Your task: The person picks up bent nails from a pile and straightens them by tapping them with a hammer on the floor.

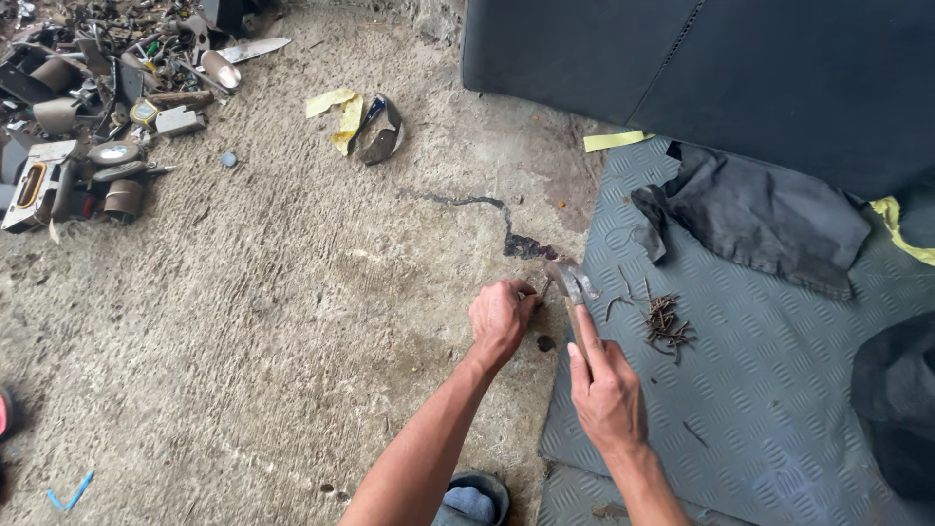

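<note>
- My right hand point(606, 392) has its fingers wrapped round the handle of a hammer point(575, 287), forefinger laid along the shaft; the head sits low over the concrete floor point(292, 292), right at the edge of the mat point(760, 390).
- My left hand point(499, 319) is curled, fingertips pinched down at the floor just beside the hammer head; whatever they hold is too small to make out.
- A pile of rusty nails point(665, 323) lies on the mat, just right of the hammer.
- A dark cloth point(755, 216) lies crumpled further up the mat.
- A dark crack point(477, 205) runs across the floor towards the hammer.
- Scrap metal point(93, 107) is heaped in the far left corner, well apart from my hands.
</note>
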